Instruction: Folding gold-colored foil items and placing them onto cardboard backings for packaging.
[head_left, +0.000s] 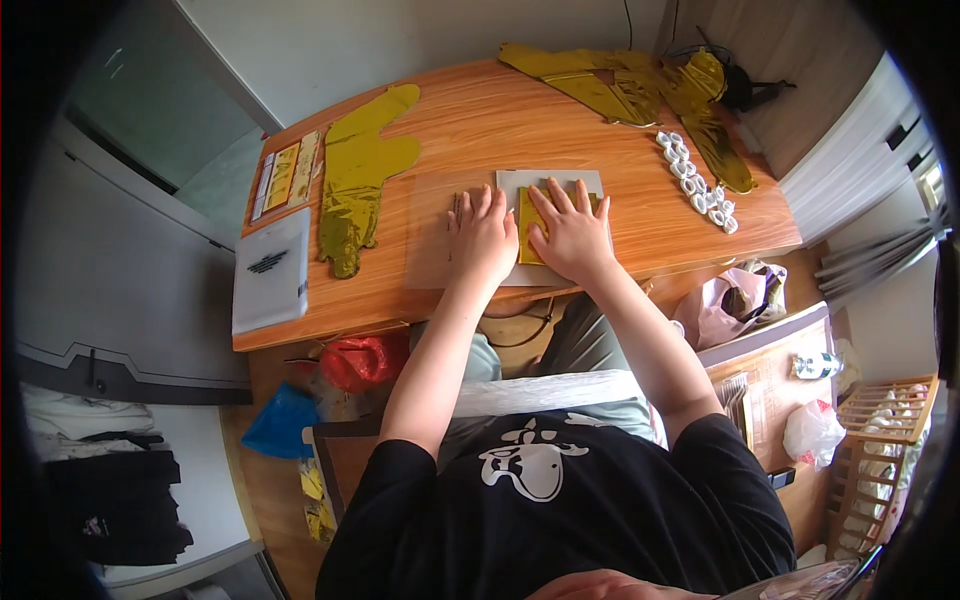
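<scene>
Your right hand (572, 230) lies flat with the fingers spread, palm down over the gold pack (527, 250); it grips nothing. The spread probably serves to share the pressure across the pack and keep it from springing up. Your left hand (484, 238) is also flat, its fingers a little apart, and holds nothing either. It rests on the clear sleeve (427, 245), its thumb side just beside the pack's left edge — whether the thumb touches that edge, you cannot tell from this view.

The pack is at the near side of the bench (470, 130), directly before you, with a grey card (515, 180) showing past its far edge. That position lets both arms reach it evenly, and the card likely gives it a stiff, straight-edged backing.

To the left, a flat gold foil (365, 160) lies spread lengthwise, apart from your hands; beyond its outer side are a printed card (285, 180) and a pale bag (270, 290) with dark strips on it. At the far right lies more gold film (640, 85), with white rings (690, 182) grouped nearby. This arrangement appears to leave the middle for handwork — loose items sit to the sides.
</scene>
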